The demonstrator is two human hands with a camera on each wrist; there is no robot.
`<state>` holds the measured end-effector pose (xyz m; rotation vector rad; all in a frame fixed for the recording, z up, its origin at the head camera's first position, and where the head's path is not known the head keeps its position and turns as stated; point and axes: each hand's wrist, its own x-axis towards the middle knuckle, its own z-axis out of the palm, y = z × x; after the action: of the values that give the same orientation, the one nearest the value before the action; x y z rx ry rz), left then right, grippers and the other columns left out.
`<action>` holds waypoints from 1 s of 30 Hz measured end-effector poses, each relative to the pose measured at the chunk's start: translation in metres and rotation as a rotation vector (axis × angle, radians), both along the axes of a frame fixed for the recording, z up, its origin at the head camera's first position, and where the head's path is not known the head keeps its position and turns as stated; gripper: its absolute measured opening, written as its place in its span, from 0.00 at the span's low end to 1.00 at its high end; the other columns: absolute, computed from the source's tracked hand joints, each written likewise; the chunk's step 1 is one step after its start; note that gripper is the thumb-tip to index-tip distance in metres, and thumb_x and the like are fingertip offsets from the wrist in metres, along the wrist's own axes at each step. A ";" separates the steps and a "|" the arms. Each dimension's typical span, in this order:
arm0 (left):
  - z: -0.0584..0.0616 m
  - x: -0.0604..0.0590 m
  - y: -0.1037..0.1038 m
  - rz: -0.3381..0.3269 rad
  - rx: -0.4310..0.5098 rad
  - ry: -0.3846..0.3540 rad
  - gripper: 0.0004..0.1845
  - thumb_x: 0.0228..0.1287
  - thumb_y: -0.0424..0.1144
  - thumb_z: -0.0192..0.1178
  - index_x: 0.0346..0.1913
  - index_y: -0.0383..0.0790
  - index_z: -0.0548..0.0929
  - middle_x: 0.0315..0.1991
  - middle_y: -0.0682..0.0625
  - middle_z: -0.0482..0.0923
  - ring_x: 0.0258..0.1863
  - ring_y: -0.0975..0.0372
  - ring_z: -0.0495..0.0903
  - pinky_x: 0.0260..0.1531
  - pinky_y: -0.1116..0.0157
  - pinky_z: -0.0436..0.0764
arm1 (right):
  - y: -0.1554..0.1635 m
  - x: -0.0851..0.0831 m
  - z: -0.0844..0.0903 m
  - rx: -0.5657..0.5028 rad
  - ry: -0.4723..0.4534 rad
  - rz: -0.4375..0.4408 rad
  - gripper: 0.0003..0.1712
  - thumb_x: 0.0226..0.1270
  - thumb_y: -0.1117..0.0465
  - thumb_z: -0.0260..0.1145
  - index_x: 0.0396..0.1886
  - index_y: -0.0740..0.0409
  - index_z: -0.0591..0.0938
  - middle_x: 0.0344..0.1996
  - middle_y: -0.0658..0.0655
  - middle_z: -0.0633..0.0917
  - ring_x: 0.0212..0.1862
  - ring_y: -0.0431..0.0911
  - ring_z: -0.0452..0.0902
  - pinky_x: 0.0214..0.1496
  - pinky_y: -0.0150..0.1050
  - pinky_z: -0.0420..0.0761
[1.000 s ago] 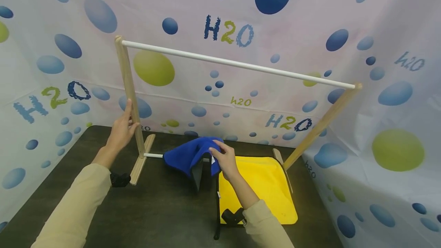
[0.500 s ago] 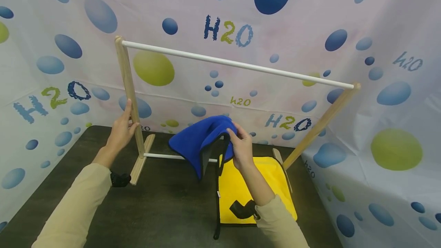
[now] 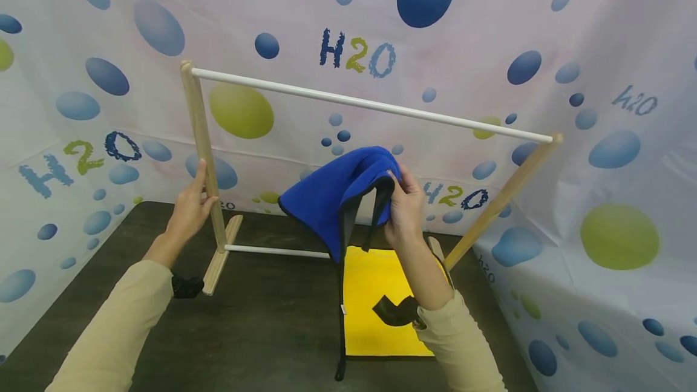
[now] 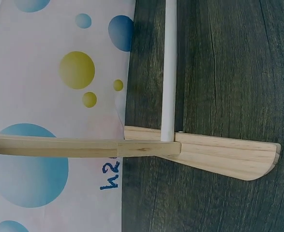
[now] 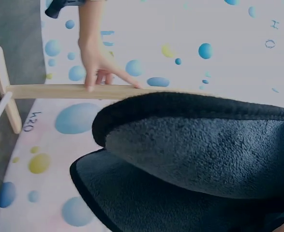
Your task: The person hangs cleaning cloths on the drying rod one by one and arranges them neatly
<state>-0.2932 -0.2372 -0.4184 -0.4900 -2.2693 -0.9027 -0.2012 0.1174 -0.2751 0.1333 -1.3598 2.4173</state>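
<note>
A blue microfibre cloth (image 3: 321,192) with a grey underside and black edging hangs in the air, its folded top held in my right hand (image 3: 405,210). In the right wrist view the grey side of the cloth (image 5: 195,154) fills the lower right, hiding most of that hand. My left hand (image 3: 190,207) grips the left wooden post (image 3: 197,114) of a drying rack, thumb on one side and fingers on the other. The left wrist view shows that post (image 4: 59,146) joining its wooden foot (image 4: 233,154). The cloth is below the rack's white top rod (image 3: 327,98), apart from it.
A yellow cloth (image 3: 376,331) with black edging and a loop lies on the dark wood-grain table (image 3: 245,325), partly under my right forearm. A white lower rod (image 3: 278,251) runs near the tabletop. The right post (image 3: 503,198) stands before a patterned curtain (image 3: 599,138).
My right hand has lifted the blue cloth from near the lower rod, upward and to the right, and more of it hangs free. The left hand stays on the post.
</note>
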 end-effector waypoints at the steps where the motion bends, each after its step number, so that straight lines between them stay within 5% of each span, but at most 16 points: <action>1: 0.000 0.000 0.000 -0.001 0.002 -0.004 0.53 0.50 0.15 0.57 0.72 0.47 0.39 0.48 0.23 0.67 0.41 0.34 0.74 0.34 0.45 0.78 | 0.000 0.000 0.003 -0.012 0.012 0.002 0.16 0.65 0.71 0.55 0.52 0.66 0.77 0.34 0.53 0.81 0.30 0.38 0.81 0.34 0.27 0.81; 6: 0.001 0.001 -0.001 0.005 0.004 -0.010 0.54 0.51 0.15 0.57 0.72 0.48 0.38 0.47 0.23 0.68 0.40 0.34 0.74 0.34 0.44 0.78 | -0.001 -0.003 0.019 -0.067 0.078 0.040 0.11 0.64 0.70 0.56 0.38 0.56 0.83 0.31 0.54 0.82 0.30 0.39 0.82 0.33 0.27 0.81; 30: -0.001 0.001 0.000 0.010 -0.006 0.006 0.53 0.51 0.16 0.57 0.73 0.49 0.39 0.44 0.23 0.70 0.39 0.35 0.75 0.34 0.45 0.79 | -0.017 -0.023 0.131 -0.259 0.278 0.191 0.15 0.68 0.70 0.50 0.25 0.61 0.81 0.20 0.55 0.78 0.21 0.42 0.77 0.26 0.28 0.80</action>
<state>-0.2919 -0.2373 -0.4196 -0.4830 -2.2682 -0.8882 -0.2240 0.1006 -0.1441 0.5305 -0.9423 2.5853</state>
